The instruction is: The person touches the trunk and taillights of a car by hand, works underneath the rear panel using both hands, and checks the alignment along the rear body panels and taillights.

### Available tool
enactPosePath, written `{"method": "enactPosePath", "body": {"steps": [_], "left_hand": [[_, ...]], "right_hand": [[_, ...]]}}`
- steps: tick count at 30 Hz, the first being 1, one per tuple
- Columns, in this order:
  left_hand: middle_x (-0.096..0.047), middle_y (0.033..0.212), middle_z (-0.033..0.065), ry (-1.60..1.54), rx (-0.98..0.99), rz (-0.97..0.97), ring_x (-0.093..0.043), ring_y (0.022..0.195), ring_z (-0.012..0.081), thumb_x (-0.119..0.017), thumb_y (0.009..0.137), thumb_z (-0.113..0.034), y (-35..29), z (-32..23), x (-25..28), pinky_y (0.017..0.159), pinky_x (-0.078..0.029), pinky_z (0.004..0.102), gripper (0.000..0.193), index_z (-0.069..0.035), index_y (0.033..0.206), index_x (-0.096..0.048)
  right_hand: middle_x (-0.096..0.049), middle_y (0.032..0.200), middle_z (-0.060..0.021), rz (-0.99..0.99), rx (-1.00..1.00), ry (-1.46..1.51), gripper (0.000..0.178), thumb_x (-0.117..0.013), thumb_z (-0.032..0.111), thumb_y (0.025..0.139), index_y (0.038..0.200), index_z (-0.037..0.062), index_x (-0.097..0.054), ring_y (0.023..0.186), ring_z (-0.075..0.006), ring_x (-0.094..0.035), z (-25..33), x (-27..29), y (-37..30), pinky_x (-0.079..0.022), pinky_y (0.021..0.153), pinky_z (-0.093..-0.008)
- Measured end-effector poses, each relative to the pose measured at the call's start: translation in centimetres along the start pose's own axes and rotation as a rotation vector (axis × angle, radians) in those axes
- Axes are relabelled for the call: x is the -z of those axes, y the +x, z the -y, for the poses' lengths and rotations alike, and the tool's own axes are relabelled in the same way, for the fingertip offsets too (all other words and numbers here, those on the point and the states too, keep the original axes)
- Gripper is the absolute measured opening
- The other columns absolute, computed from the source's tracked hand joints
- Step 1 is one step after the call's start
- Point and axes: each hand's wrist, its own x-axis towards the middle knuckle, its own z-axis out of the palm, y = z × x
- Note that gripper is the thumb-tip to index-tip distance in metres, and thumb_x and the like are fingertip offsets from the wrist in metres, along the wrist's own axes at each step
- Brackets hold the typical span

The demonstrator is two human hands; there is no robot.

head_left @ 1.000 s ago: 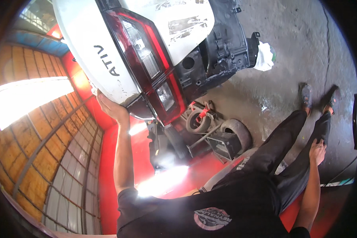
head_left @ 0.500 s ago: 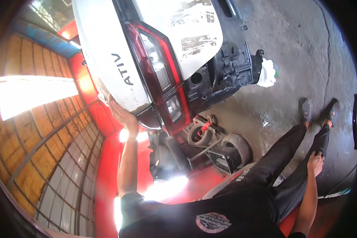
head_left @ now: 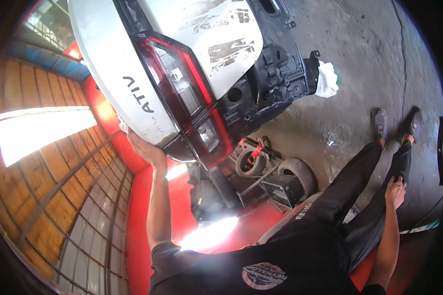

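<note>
My left hand (head_left: 147, 149) reaches up to the lower edge of a white car trunk lid (head_left: 118, 73). Its fingers are stretched out flat along the rounded edge, beside dark raised lettering. Small pale bits show at the fingertips; whether they belong to the panel or to something under the fingers, I cannot tell. Close to this hand is the red and clear tail light (head_left: 187, 86). My right hand (head_left: 395, 191) rests on my dark trouser leg (head_left: 398, 164) near the knee, fingers laid loosely over the cloth, with nothing visible in it.
Beside the tail light, the white rear fender (head_left: 221, 42) has scraped, patchy paint, and the black inner body (head_left: 275, 73) is exposed. Tires (head_left: 299, 173) and a dark boxy part (head_left: 282, 191) lie below the car. A white cloth-like bundle (head_left: 327, 79) hangs at its far end.
The car has shifted left and slightly down in view as my head moved. My left hand stays along the trunk lid's edge. My right hand remains on the leg.
</note>
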Motion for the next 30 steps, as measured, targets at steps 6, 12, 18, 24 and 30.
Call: {"method": "enactPosePath", "body": {"steps": [6, 12, 18, 24, 30], "left_hand": [[-0.052, 0.133, 0.0180, 0.010, 0.000, 0.008, -0.052, 0.120, 0.0278, -0.027, 0.106, -0.030, 0.1, 0.1, -0.1, 0.102, -0.041, 0.0398, 0.051, 0.005, 0.136, -0.049], [-0.048, 0.137, 0.0176, -0.012, -0.012, 0.019, -0.049, 0.124, 0.0280, -0.027, 0.106, -0.029, 0.0, -0.9, -0.2, 0.104, -0.040, 0.0398, 0.050, 0.004, 0.137, -0.047], [-0.048, 0.136, 0.0176, 0.048, -0.050, 0.018, -0.049, 0.124, 0.0280, -0.028, 0.106, -0.030, 0.0, -0.6, 0.2, 0.103, -0.040, 0.0401, 0.050, 0.003, 0.139, -0.045], [-0.048, 0.138, 0.0194, -0.019, -0.040, 0.007, -0.048, 0.126, 0.0303, -0.029, 0.106, -0.028, -0.1, -0.2, 0.0, 0.105, -0.038, 0.0412, 0.048, 0.004, 0.138, -0.046], [-0.050, 0.136, 0.0200, 0.014, -0.047, 0.013, -0.049, 0.124, 0.0299, -0.030, 0.106, -0.031, 0.1, -0.4, -0.1, 0.104, -0.039, 0.0411, 0.051, 0.005, 0.138, -0.045]], "right_hand": [[-0.057, 0.125, -0.0228, 0.011, -0.006, -0.014, 0.049, -0.051, 0.040, 0.098, 0.133, 0.0068, -0.057, 0.110, -0.0413, -0.060, 0.0, 0.0, 0.1, -0.051, 0.092, -0.0481], [-0.057, 0.125, -0.0229, 0.034, -0.014, -0.005, 0.048, -0.050, 0.040, 0.098, 0.133, 0.0073, -0.056, 0.111, -0.0409, -0.060, 0.5, 0.7, 0.1, -0.051, 0.092, -0.0476], [-0.057, 0.125, -0.0230, 0.024, -0.025, 0.002, 0.048, -0.050, 0.039, 0.098, 0.133, 0.0076, -0.056, 0.111, -0.0411, -0.060, 0.3, 0.4, 0.3, -0.051, 0.093, -0.0477], [-0.057, 0.125, -0.0237, -0.001, -0.014, -0.018, 0.050, -0.050, 0.040, 0.097, 0.134, 0.0068, -0.055, 0.112, -0.0414, -0.059, -0.3, -0.2, 0.4, -0.050, 0.093, -0.0477], [-0.056, 0.126, -0.0240, 0.019, -0.007, 0.007, 0.050, -0.051, 0.040, 0.097, 0.134, 0.0070, -0.055, 0.112, -0.0420, -0.059, -0.1, -0.1, 0.6, -0.050, 0.093, -0.0479]]}}
